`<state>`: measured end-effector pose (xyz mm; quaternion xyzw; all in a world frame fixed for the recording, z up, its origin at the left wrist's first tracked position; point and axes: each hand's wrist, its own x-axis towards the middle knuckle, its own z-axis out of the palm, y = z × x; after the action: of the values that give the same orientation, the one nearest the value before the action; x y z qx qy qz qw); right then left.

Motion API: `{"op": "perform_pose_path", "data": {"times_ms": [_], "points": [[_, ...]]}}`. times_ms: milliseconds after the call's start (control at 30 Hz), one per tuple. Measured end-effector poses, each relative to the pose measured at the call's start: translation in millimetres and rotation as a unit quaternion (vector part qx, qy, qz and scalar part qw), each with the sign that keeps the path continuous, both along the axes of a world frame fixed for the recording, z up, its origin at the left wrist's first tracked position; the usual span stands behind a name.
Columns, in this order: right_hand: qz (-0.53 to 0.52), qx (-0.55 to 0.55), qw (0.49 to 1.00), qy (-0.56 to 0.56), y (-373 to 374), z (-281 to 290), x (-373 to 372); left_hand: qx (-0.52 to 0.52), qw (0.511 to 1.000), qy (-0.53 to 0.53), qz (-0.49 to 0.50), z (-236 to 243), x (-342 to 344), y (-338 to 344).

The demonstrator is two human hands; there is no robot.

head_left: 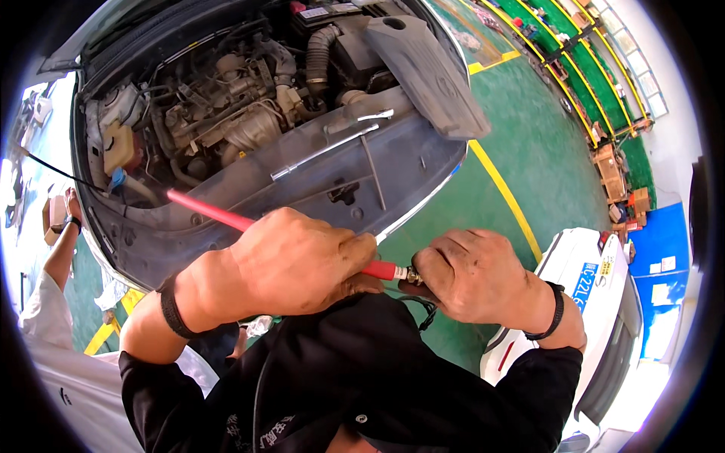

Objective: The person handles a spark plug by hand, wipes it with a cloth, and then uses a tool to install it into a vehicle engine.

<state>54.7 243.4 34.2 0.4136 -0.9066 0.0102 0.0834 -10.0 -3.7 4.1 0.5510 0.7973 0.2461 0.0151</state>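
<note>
The left hand (pixel 298 260) is held out over the near side of an open car, back of the hand up, wrist bent inward, with its fingers (pixel 356 251) closed around a red rod (pixel 208 211). The rod slants across the view: its free end points to the far left and shows against the left part of the car's front panel (pixel 411 147), while its other end comes out by the left thumb. There the right hand (pixel 476 272) meets it, knuckles up, its fingers pinching the metal tip (pixel 412 275). Both elbows are bent out in black sleeves (pixel 162 392), and each wrist wears a dark band (pixel 175 308).

Along the front panel's inner edge, beside the engine (pixel 226 113), lie a long silver bar (pixel 325 152) and a short silver tool (pixel 375 115). A large dark plastic cover (pixel 430 75) rests over the panel's right corner, partly past its edge.

The floor (pixel 521 113) is green with yellow lines (pixel 506 200). A white car (pixel 521 325) stands at the right, near cardboard boxes (pixel 608 174) and green shelves (pixel 589 75). At the left, a co-worker's hand (pixel 73 205) is at a brown box (pixel 56 215).
</note>
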Motion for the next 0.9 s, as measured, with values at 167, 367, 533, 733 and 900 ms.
{"op": "perform_pose_path", "data": {"times_ms": [167, 367, 533, 733, 900], "points": [[-0.038, -0.034, 0.999, 0.006, 10.7, -4.8, 4.2, 0.059, 0.993, 0.087, 0.052, -8.9, -6.9, -8.0], [-0.100, -0.097, 0.990, 0.014, 15.9, 2.6, 3.8, 0.163, 0.978, -0.060, 0.116, -5.6, -9.0, -11.5], [-0.103, -0.189, 0.976, -0.033, 10.6, -0.5, 4.0, 0.282, 0.924, -0.250, 0.060, -10.5, 0.5, 17.9], [-0.149, -0.271, 0.939, -0.152, 2.9, -6.6, 8.4, 0.299, 0.874, -0.373, 0.082, -10.6, 4.5, 26.9], [-0.209, -0.472, 0.781, -0.352, -0.5, -12.5, 17.9, 0.284, 0.836, -0.451, 0.132, -6.7, 2.8, 24.3]]}}
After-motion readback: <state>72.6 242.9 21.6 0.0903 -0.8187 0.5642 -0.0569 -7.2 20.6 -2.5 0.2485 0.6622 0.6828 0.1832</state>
